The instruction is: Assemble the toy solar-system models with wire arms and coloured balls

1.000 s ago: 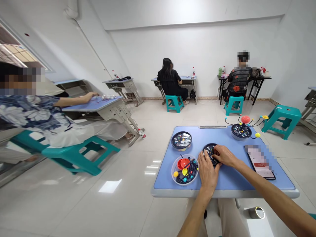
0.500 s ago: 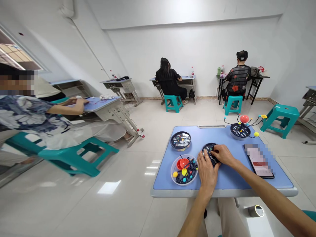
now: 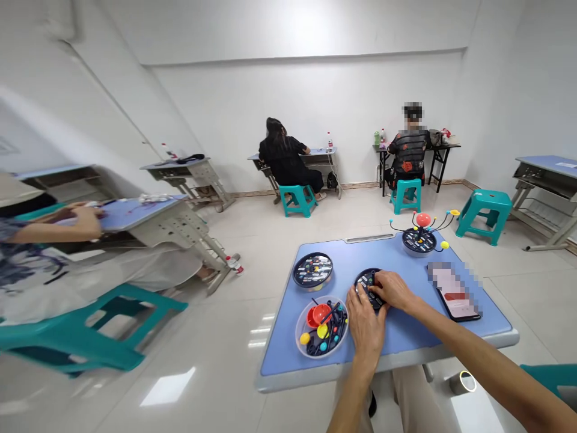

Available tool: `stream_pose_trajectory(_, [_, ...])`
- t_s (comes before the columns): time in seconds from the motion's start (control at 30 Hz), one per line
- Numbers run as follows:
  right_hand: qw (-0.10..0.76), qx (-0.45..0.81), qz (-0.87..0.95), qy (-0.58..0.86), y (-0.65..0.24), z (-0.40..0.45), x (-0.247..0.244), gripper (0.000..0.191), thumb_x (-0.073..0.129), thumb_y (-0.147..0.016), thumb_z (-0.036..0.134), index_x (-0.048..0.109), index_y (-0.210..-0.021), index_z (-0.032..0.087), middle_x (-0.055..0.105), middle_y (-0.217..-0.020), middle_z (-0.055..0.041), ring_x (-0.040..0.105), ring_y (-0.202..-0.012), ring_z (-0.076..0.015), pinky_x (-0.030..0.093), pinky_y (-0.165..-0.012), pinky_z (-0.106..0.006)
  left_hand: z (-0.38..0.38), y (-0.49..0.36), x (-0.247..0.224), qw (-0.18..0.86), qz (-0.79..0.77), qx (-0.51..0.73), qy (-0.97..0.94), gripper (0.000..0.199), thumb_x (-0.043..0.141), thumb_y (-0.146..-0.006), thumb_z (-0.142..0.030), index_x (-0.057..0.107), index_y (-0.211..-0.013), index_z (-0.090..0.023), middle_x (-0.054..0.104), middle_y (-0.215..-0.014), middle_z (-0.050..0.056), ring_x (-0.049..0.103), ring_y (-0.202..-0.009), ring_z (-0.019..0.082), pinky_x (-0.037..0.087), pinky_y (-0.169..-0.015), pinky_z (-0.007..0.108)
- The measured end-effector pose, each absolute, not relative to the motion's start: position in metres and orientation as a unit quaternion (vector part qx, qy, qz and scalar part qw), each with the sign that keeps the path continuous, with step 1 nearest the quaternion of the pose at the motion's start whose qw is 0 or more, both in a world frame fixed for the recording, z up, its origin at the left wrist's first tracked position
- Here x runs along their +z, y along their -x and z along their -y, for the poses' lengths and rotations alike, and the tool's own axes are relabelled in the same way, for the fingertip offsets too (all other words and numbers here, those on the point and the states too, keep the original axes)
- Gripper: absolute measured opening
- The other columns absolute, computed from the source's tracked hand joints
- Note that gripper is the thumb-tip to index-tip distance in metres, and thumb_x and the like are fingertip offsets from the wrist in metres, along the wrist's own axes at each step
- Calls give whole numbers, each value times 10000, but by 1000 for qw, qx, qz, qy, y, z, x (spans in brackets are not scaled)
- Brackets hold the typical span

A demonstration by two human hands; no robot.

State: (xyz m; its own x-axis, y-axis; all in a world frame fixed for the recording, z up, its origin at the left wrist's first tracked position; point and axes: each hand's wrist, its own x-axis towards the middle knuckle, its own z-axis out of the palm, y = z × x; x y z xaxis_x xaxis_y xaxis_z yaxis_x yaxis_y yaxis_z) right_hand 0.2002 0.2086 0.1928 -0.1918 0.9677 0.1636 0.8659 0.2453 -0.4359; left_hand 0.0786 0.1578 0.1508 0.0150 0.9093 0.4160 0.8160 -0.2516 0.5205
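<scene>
A round black printed disc (image 3: pixel 368 282) lies on the blue desk in front of me. My left hand (image 3: pixel 366 322) grips its near left edge, the fingers on top and the thumb towards the right. My right hand (image 3: pixel 393 290) has its fingers pinched together over the disc's right part; whatever they hold is hidden. Left of my hands, a clear plastic bowl (image 3: pixel 299 340) holds red half-shells, small coloured balls and black rods. Behind it a second printed disc (image 3: pixel 312 270) sits on a clear container. A built planet model (image 3: pixel 422 220) with a red ball and curved arms stands at the far right.
On the desk's right side lies a phone (image 3: pixel 454 294). The desk (image 3: pixel 279 355) has a grey rim. Seated people work at other desks, one near left and two by the wall. A green stool (image 3: pixel 485 210) stands beyond the desk; a dark cylinder (image 3: pixel 463 382) is below it.
My view has turned to the right, so the room shifts left in the picture. Both hands stay on the black disc, with only slight movement of the right fingers.
</scene>
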Motion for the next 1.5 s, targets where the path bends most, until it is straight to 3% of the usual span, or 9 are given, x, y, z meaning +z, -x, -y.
stream_pose_trajectory(0.17, [218, 152, 771, 578, -206, -208, 193, 87, 658, -783, 183, 579, -747, 173, 630, -756, -30, 530, -669, -152, 318, -594, -242, -157, -81, 150, 69, -621, 351, -697, 721, 669, -805, -271, 312, -1406, -96, 417, -1396, 242, 403, -1332, 387, 389, -1056, 563])
stream_pose_trajectory(0.33, [247, 178, 777, 551, -209, -208, 194, 109, 555, -741, 84, 590, -765, 184, 580, -661, 26, 488, -600, -124, 320, -575, -222, -156, -81, 148, 63, -621, 340, -703, 732, 672, -807, -292, 312, -1405, -70, 414, -1404, 262, 392, -1342, 399, 372, -1072, 567])
stream_pose_trajectory(0.57, [284, 188, 761, 552, -206, -217, 187, 181, 547, -796, 155, 569, -618, 166, 581, -616, 11, 493, -588, -121, 335, -573, -224, -157, -82, 144, 70, -621, 347, -699, 754, 673, -800, -282, 285, -1426, -124, 400, -1432, 241, 379, -1356, 408, 374, -1059, 602])
stream_pose_trajectory(0.8, [295, 178, 739, 578, -203, -217, 180, 228, 579, -800, 210, 531, -579, 176, 561, -553, 16, 447, -531, -117, 300, -532, -229, -156, -84, 146, 63, -631, 336, -696, 759, 689, -794, -287, 299, -1416, -94, 396, -1431, 257, 382, -1354, 406, 371, -1069, 583])
stream_pose_trajectory(1.3, [300, 136, 710, 623, -194, -212, 178, 217, 609, -806, 181, 560, -595, 182, 642, -625, -29, 517, -577, -142, 286, -566, -253, -160, -81, 141, 62, -608, 376, -697, 681, 627, -798, -210, 327, -1402, -112, 411, -1401, 224, 384, -1344, 383, 379, -1059, 578])
stream_pose_trajectory(1.5, [342, 189, 683, 617, -194, -210, 185, 198, 559, -834, 208, 572, -638, 181, 669, -670, -39, 561, -608, -149, 369, -592, -247, -160, -80, 142, 57, -607, 375, -699, 688, 634, -803, -243, 327, -1402, -103, 419, -1391, 232, 392, -1333, 389, 386, -1050, 580])
